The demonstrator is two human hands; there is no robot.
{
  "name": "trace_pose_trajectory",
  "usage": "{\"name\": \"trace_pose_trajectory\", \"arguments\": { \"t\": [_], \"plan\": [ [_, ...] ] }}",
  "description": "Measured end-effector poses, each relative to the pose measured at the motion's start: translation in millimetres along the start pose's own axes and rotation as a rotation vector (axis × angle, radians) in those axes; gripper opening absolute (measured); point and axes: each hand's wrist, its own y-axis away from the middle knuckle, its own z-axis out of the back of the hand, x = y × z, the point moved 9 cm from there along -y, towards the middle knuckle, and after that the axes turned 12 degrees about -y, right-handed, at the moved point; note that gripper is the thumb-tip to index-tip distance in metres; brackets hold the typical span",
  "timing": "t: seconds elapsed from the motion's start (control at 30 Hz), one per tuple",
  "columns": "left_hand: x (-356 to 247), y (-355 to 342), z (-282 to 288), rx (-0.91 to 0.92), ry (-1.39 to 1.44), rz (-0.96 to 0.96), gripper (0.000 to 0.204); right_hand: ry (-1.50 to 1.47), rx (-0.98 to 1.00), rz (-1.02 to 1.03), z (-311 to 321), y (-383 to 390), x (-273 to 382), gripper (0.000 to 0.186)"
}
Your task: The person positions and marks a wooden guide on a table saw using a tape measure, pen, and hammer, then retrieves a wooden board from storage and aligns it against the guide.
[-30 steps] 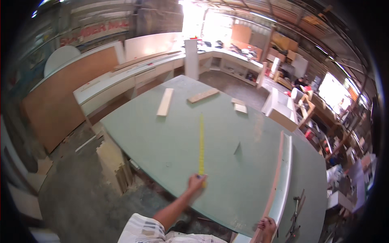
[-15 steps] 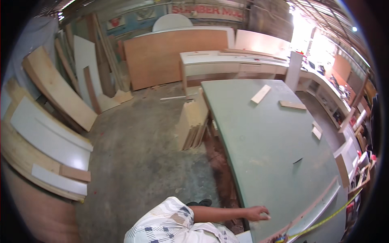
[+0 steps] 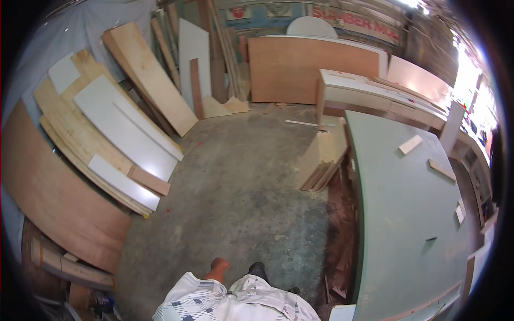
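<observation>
Only one hand shows, low by the checked shirt, and it's hard to say which; whether the fingers are clenched or loose, can't tell, but they hold nothing. Bare concrete floor lies beyond them; the green surface sits well off to their right.

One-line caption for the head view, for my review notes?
Workshop seen from above: left hand empty by the patterned shirt, pale green table with wood offcuts at right, boards leaning left.

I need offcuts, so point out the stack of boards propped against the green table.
In the head view, the stack of boards stands on the concrete floor right of centre, leaning against the green table at its far left corner.
</observation>
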Motion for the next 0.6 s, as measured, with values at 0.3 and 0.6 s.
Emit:
{"name": "trace_pose_trajectory", "arguments": {
  "t": [0.3,0.6],
  "plan": [
    [67.9,8.7,-56.3,0.088,0.421,-0.217,0.058,-0.629,0.813,0.284,-177.2,186.5,270.7,0.037],
    [290.0,-20.6,-73.7,0.013,0.529,-0.064,0.056,-0.824,1.734,0.774,-20.8,662.3,506.2,0.026]
  ]
}}
